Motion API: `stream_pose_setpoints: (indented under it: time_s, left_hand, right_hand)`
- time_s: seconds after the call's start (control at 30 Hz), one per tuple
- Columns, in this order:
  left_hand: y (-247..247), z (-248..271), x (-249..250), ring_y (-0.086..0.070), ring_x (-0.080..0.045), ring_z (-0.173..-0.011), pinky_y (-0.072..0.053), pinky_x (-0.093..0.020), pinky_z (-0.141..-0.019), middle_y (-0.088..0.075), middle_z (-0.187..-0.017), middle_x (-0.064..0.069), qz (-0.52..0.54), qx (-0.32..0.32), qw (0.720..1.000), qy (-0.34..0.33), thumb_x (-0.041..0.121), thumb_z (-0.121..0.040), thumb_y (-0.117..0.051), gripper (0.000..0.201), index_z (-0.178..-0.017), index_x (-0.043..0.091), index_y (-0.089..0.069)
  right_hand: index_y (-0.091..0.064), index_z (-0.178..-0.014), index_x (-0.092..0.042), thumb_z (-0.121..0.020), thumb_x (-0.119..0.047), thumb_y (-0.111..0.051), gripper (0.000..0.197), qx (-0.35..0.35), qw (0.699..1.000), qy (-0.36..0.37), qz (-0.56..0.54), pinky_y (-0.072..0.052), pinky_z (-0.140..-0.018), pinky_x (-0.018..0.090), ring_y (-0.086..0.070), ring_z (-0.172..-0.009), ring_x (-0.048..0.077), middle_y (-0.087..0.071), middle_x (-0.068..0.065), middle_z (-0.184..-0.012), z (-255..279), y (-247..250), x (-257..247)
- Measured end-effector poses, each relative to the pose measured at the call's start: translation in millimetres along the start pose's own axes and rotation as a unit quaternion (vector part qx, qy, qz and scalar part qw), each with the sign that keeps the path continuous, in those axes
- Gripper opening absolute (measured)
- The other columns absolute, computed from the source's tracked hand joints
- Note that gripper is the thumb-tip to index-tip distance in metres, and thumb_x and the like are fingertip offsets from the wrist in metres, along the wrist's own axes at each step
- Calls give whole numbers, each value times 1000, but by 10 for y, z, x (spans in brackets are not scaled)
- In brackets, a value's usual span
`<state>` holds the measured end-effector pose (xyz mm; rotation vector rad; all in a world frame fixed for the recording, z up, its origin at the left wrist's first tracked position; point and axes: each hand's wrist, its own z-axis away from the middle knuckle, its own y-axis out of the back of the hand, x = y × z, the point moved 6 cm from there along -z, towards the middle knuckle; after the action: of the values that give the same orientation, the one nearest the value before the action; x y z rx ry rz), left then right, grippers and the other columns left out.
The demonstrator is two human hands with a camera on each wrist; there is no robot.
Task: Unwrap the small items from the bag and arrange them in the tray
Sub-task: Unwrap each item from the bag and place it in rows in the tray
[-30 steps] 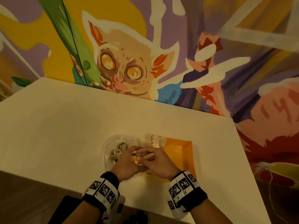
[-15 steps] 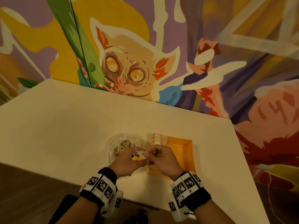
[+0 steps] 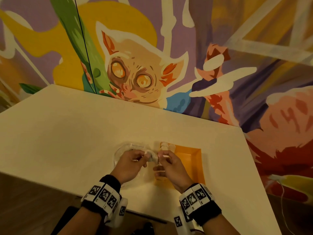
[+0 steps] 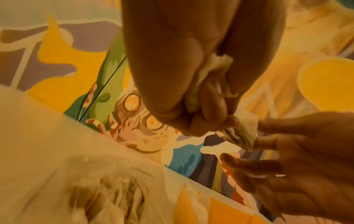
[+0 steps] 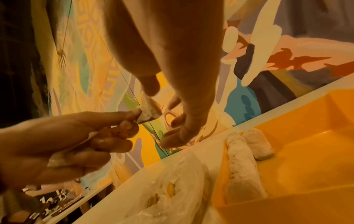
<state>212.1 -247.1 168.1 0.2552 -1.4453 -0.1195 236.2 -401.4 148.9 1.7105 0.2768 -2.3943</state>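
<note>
A person's left hand and right hand meet above a pale bench, pulling at one small pale item held between them. The left grip is clamped on the item, thumb and fingers pinching it with a scrap of wrapper bunched in the palm; the right grip pinches its far corner, the other fingers spread loose. The left hand hides much of the clear bag, whose contents are blurred. The orange tray lies just beside the bag, its near end covered by the right hand; two white, powdery items lie along its left wall. A painted mural of a wide-eyed animal fills the wall behind.
</note>
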Motion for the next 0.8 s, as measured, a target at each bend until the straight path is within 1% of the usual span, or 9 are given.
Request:
stream_pose_setpoints:
  time_s: [0.07, 0.1, 0.17, 0.27, 0.37, 0.47, 0.6, 0.7, 0.8]
  left_hand:
    - [31, -29, 61, -54, -2, -53, -41, -16, -58, -64, -59, 4, -42, -9, 998, -40, 26, -93, -62, 21, -78, 19, -73]
    - [45, -43, 84, -55, -2, -55, -42, -16, -60, -65, -61, 3, -69, -13, 996, -53, 26, -93, -63, 20, -79, 19, -75]
    - [82, -73, 134, -58, -3, -59, -42, -12, -60, -69, -66, 3, -130, -14, 989, -72, 26, -93, -64, 18, -82, 19, -76]
    - [150, -107, 227, -61, -6, -63, -43, -11, -58, -71, -69, 4, -178, -1, 980, -93, 22, -92, -64, 14, -83, 24, -76]
    - [213, -150, 254, -59, -4, -57, -44, -12, -56, -68, -64, 6, -186, 14, 979, -85, 23, -90, -67, 14, -78, 24, -74]
    - [224, -154, 252, -59, -2, -59, -43, -14, -58, -68, -68, 8, -180, 10, 981, -77, 30, -89, -68, 13, -80, 25, -76]
    - [177, -143, 297, -60, -1, -66, -42, -12, -62, -69, -73, 10, -179, 2, 980, -90, 28, -88, -69, 11, -78, 28, -75]
    - [182, -162, 394, -60, 1, -70, -40, -9, -63, -69, -76, 13, -207, 32, 970, -121, 30, -88, -69, 8, -82, 28, -76]
    - [116, -161, 501, -58, 3, -75, -37, -7, -66, -62, -74, 20, -234, 11, 960, -155, 28, -89, -69, 9, -85, 25, -76]
  right_hand:
    - [-62, -115, -28, -86, -42, -65, 32, -2, 997, 51, 61, -59, -74, 38, -69, -89, 18, -64, 0, -109, -22, 18, -51]
    - [-63, -114, -30, -81, -46, -69, 38, -13, 993, 80, 91, -59, -75, 37, -69, -92, 16, -65, -3, -110, -25, 9, -77]
    - [-68, -103, -27, -80, -37, -74, 26, -24, 985, 121, 117, -59, -71, 32, -69, -88, 14, -70, -5, -99, -32, -4, -109]
    - [-69, -92, -20, -86, -19, -72, 6, 20, 985, 137, 105, -56, -63, 29, -69, -78, 19, -71, 2, -83, -67, 53, -105]
    - [-68, -91, -17, -88, -16, -70, 3, 25, 989, 124, 73, -57, -61, 28, -68, -78, 21, -71, 10, -86, -85, 59, -78]
    - [-66, -91, -15, -89, -15, -68, 2, 24, 992, 112, 49, -56, -60, 29, -68, -76, 22, -71, 12, -87, -90, 41, -74]
    - [-65, -94, -19, -88, -15, -69, 8, 18, 993, 112, 42, -56, -64, 30, -67, -78, 21, -70, 8, -90, -101, 55, -49]
    - [-66, -102, -26, -85, -23, -73, 19, 22, 984, 155, 80, -55, -73, 27, -67, -89, 14, -69, -10, -96, -109, 76, -109]
    - [-72, -95, -21, -87, -23, -70, 9, 53, 974, 198, 93, -53, -77, 26, -66, -89, 8, -70, -13, -91, -118, 122, -245]
